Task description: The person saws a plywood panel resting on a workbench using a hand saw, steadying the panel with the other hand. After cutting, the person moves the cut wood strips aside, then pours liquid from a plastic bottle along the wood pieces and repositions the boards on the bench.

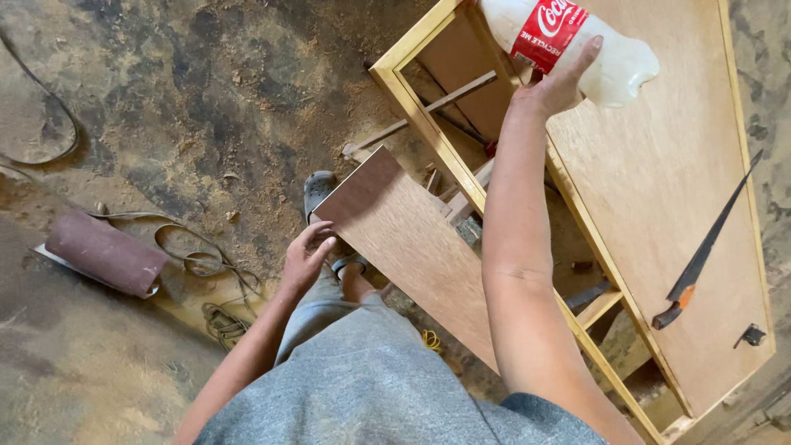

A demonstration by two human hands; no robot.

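Sawdust covers the workshop floor beneath us. Our right hand wraps its fingers around a cloudy plastic bottle, held over the plywood tabletop, while our left hand, fingers loosely spread, steadies the edge of a brown board against our leg.

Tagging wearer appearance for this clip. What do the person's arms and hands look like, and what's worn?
Both arms are bare from at least the elbow down: no sleeves show in the head view. The left hand and right hand wear no gloves; no rings, watch or bands can be made out. Below them the person wears grey fabric clothing and a dark sandal on one foot.
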